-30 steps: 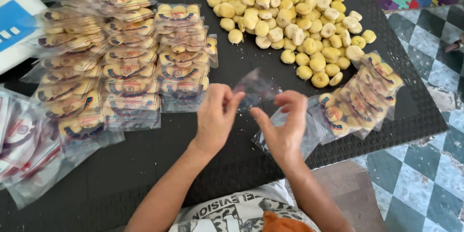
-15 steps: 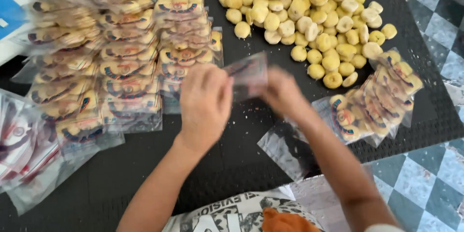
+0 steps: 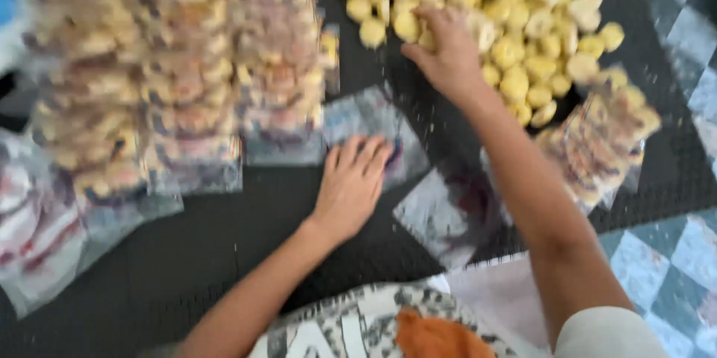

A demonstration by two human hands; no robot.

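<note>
Left hand (image 3: pixel 351 182): laid flat, palm down, fingers spread and open, closed on nothing. Its fingertips rest on an empty clear bag (image 3: pixel 370 130), which lies flat on the black mat (image 3: pixel 224 238) just ahead of the hand.

Right hand (image 3: pixel 448 52): reached forward into the pile of loose yellow cookies (image 3: pixel 478 7), fingers curled down among the pieces at the pile's near edge. Motion blur hides whether this grip has closed on a cookie; cannot tell.

Pile of loose yellow cookies: small, rounded, pale yellow pieces heaped on the mat, spreading ahead and to the outer side of the right hand.

Second clear bag (image 3: pixel 448 216): flat, empty-looking, lying under the right forearm, between the two arms and near the left hand's outer side.

Packed cookie bags, large stack (image 3: pixel 142 82): rows of filled clear packets, well out to the left of the left hand and ahead of it; details blurred.

Packed cookie bags, small stack (image 3: pixel 601 141): a few filled packets overlapping, to the right of the right forearm, just beside the loose pile.

Clear bags with red and white contents (image 3: pixel 37 231): far left of the left hand, at the mat's edge.

Checked floor tiles (image 3: pixel 672 253): blue-grey and white, right of the mat.
</note>
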